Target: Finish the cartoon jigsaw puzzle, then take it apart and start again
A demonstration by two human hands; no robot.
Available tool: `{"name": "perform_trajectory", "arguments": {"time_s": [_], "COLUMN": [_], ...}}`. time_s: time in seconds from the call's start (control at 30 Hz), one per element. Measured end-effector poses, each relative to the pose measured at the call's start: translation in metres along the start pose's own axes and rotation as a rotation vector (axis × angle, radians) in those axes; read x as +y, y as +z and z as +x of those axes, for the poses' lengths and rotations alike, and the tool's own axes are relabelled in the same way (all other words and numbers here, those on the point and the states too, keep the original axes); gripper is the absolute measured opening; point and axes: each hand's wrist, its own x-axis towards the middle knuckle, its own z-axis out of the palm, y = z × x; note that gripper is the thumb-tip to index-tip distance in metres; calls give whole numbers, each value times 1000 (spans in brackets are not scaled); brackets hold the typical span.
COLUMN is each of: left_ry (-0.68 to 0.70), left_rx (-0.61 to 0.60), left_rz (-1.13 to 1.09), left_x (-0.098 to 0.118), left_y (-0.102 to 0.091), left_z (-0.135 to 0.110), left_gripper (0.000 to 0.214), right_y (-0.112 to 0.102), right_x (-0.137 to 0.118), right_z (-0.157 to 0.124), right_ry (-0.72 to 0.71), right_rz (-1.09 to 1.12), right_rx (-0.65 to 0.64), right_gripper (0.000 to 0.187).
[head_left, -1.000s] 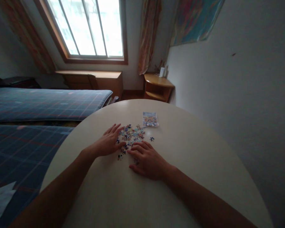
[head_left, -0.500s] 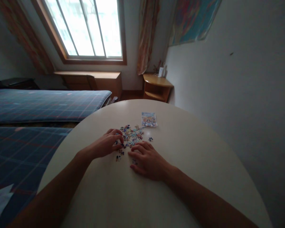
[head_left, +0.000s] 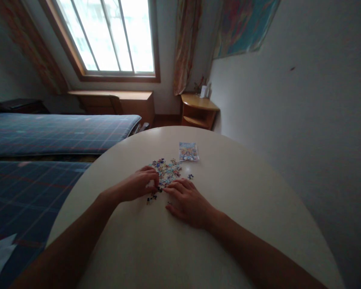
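On the round table (head_left: pixel 240 176), many small jigsaw puzzle pieces (head_left: pixel 170 173) lie in a loose pile of mixed colours. My left hand (head_left: pixel 138 184) is at the pile's left edge, thumb and fingers curled together at a dark puzzle piece (head_left: pixel 159 189). Its fingertips partly hide what they grip. My right hand (head_left: pixel 188 204) rests on the tabletop just below the pile. Its fingers are apart and reach left, with the index tip close to that dark piece. A few dark pieces (head_left: pixel 151 199) lie below my left hand. Under my right hand, a piece is mostly covered.
Behind the pile lies a printed picture sheet (head_left: pixel 188 152) with a cartoon figure. One separate piece (head_left: pixel 190 176) sits right of the pile. Plaid mattresses (head_left: pixel 60 132) border the table's left side, and a white wall (head_left: pixel 289 116) stands to the right. A corner shelf (head_left: pixel 200 102) is beyond.
My left hand has shifted slightly right, its fingers closing towards the dark piece near my right index finger. My right hand has barely moved, its fingers a little straighter.
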Motion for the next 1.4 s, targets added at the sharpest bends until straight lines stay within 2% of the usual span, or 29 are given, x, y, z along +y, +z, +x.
{"name": "perform_trajectory", "arguments": {"time_s": [0.27, 0.43, 0.57, 0.73, 1.13, 1.4], "left_ry": [-41, -51, -77, -67, -39, -73], "left_rx": [-28, -39, -22, -9, -40, -55], "left_rz": [-14, 64, 92, 65, 12, -76], "left_x": [10, 7, 4, 3, 11, 9], "left_y": [-3, -3, 0, 1, -5, -1], "left_z": [3, 0, -3, -3, 2, 3], "left_gripper": [3, 16, 18, 6, 2, 12], "right_y": [2, 3, 3, 3, 3, 8], "right_x": [0, 2, 2, 3, 4, 7], "right_z": [0, -1, -1, -2, -3, -2], "right_ry": [41, 42, 33, 29, -6, -52], "right_rz": [25, 15, 17, 17, 43, 41], "right_rx": [9, 18, 24, 28, -13, -34], "right_gripper": [44, 42, 41, 38, 44, 40]}}
